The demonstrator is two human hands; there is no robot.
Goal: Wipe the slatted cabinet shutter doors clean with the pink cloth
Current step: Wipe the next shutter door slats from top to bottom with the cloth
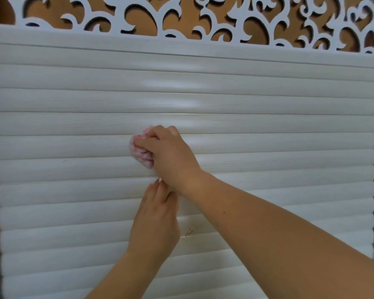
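Right hand grips the bunched pink cloth against the white shutter; left hand lies flat below, fingers straight.

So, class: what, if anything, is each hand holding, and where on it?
The right hand grips the bunched pink cloth around its middle. The left hand holds nothing, fingers resting on the shutter slats.

The right hand is gripping the bunched pink cloth against a middle slat of the white shutter. The left hand is resting flat below it, fingertips touching the right wrist.
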